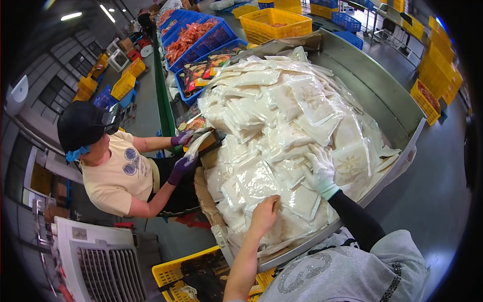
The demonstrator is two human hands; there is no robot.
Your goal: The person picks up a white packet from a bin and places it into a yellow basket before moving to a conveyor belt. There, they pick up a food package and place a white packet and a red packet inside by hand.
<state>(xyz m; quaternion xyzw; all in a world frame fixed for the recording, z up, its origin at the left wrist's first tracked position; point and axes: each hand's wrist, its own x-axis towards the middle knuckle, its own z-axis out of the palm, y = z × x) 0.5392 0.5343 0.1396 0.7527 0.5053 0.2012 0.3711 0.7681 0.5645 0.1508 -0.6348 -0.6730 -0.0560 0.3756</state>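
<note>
A heaped pile of clear plastic packets (259, 181) with white contents fills a metal bin (362, 63). My left hand (265, 215) is bare and rests at the near side of the pile. Its fingers are curled together beside a shiny packet; whether they pinch an edge is hidden. Farther right, my right hand (320, 171) wears a white glove below a black sleeve. Its fingers are spread and lie on the packets, gripping nothing visible. Across to the left, another person (113, 171) in purple gloves holds a white packet (197, 144).
Blue crates (221, 31) with reddish packs and dark printed pouches (196, 75) line a green-edged conveyor. A yellow crate (276, 31) stands behind the bin, another yellow crate (166, 274) below it. Torn cardboard (209, 201) edges the bin's left side. A white machine (100, 261) stands lower left.
</note>
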